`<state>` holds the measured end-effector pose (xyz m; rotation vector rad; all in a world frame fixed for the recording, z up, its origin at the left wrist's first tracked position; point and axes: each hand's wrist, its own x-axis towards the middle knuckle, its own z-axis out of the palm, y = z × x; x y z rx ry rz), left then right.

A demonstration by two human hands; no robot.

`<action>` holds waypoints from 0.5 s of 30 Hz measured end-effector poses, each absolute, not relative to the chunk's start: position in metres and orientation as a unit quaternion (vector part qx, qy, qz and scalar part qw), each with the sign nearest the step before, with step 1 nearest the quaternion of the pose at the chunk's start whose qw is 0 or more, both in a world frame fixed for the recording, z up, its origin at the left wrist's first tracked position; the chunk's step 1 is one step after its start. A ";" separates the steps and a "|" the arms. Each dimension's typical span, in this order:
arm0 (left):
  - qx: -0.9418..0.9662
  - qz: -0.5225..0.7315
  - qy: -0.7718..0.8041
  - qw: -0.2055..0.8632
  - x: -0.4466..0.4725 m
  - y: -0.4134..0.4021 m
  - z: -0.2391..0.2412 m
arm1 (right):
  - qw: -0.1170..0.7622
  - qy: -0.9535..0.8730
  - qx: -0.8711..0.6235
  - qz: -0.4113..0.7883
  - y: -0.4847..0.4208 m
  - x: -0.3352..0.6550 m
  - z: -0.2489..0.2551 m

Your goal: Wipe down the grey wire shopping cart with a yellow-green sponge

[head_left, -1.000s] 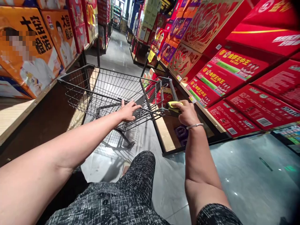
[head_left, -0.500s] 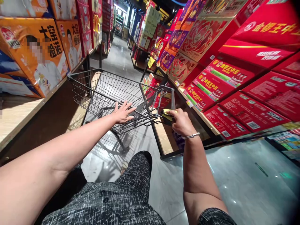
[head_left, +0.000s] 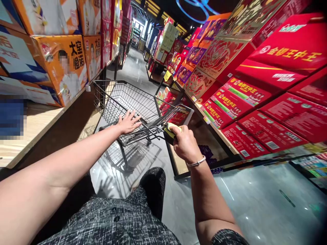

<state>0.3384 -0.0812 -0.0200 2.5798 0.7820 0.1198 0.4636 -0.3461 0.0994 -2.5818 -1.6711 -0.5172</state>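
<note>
A black wire shopping cart stands at an angle in front of me, and no goods show in its basket. My left hand lies over the cart's near side rim with its fingers spread, not wrapped round it. At the cart's rear, my right hand is closed round the yellow-and-black push handle. A light bracelet circles the right wrist. The part of the handle under my right palm is hidden.
On the left, orange cartons stand on a wooden shelf. Stacked red boxes fill the display on the right, its dark lower frame close to the cart. A grey tiled aisle runs ahead between the displays.
The cart has turned slightly, its front end shifting right in view. My right hand has come left and nearer with the handle. My left hand has slid slightly left in view, still spread.
</note>
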 end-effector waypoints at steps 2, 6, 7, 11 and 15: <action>0.920 0.043 0.304 0.242 0.336 -0.080 -0.018 | 0.016 -0.550 -0.819 -0.161 -0.340 0.450 0.100; 0.882 0.062 0.354 0.305 0.339 -0.083 -0.012 | 0.044 -0.570 -0.807 -0.150 -0.329 0.425 0.100; 0.871 0.069 0.365 0.323 0.341 -0.084 -0.012 | 0.055 -0.578 -0.801 -0.147 -0.327 0.421 0.100; 0.836 0.107 0.389 0.373 0.346 -0.083 -0.019 | 0.112 -0.639 -0.753 -0.110 -0.312 0.424 0.108; 0.858 0.136 0.374 0.324 0.344 -0.071 -0.038 | 0.143 -0.673 -0.715 -0.124 -0.264 0.439 0.121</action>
